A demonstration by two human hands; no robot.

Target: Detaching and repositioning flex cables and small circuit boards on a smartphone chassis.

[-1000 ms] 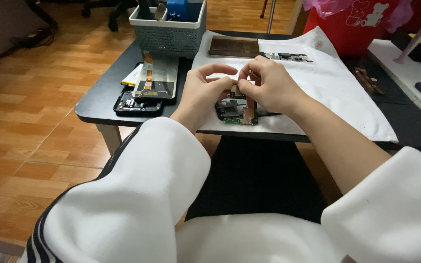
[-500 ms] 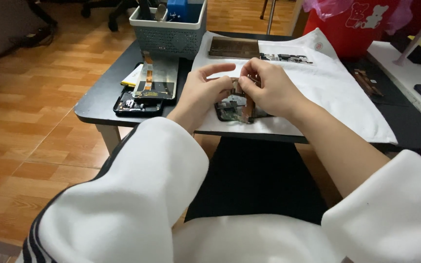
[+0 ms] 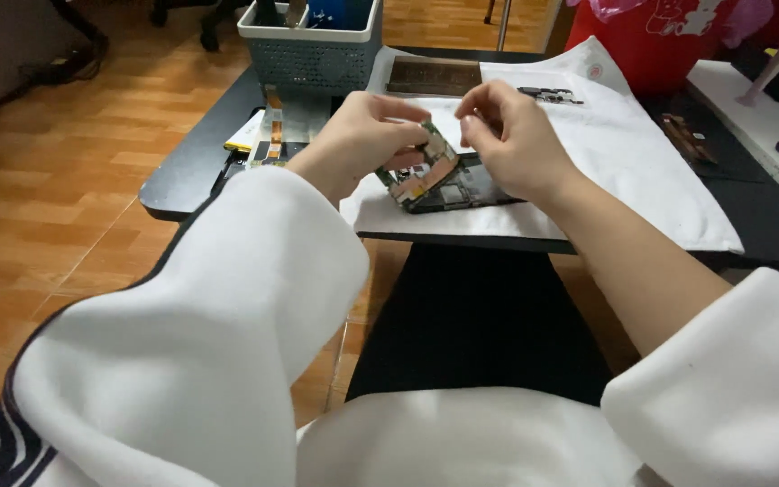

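Note:
My left hand (image 3: 358, 140) pinches a small green circuit board (image 3: 426, 167) and holds it tilted up off an opened dark phone body (image 3: 466, 189). The phone body lies on a white cloth (image 3: 642, 180) near the front edge of a black table (image 3: 187, 176). Just right of the board, my right hand (image 3: 511, 135) hovers with thumb and fingers curled together; I see nothing in it. Both arms wear wide white sleeves.
A grey slotted basket (image 3: 313, 50) stands at the table's back. A disassembled phone with orange flex cable (image 3: 272, 135) lies left of the cloth. A dark flat panel (image 3: 433, 77) and small metal part (image 3: 547, 93) rest on the cloth. A red bag (image 3: 651, 41) sits at the back right.
The circuit board has come up from the phone body, now tilted in my left hand. My right hand has drawn slightly apart from the left.

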